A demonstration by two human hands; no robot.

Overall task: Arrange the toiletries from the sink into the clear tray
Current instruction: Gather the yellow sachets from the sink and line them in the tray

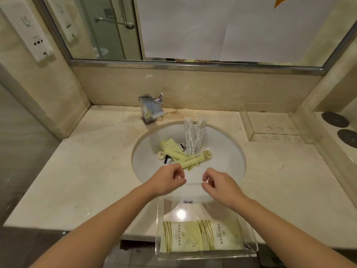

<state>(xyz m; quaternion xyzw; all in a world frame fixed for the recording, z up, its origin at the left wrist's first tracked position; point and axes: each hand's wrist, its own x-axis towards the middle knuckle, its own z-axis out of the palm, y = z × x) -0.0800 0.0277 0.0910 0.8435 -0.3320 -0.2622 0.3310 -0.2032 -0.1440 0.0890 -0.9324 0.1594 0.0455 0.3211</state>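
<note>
The white sink (228,157) holds two wrapped toothbrushes (193,136) leaning on its back wall, several pale yellow packets (195,159), a round soap (161,155) and a small dark-capped bottle (167,160). The clear tray (159,229) sits at the counter's front edge, overhanging it, with two flat yellow sachets (181,236) lying side by side inside. My left hand (166,180) and my right hand (218,184) pinch the tray's far wall at its top edge, over the sink's front rim.
A chrome faucet (150,109) stands behind the sink on the left. A second clear tray (270,126) rests at the back right of the marble counter, beside two black round discs (335,118). A mirror and a wall socket plate (36,39) are above.
</note>
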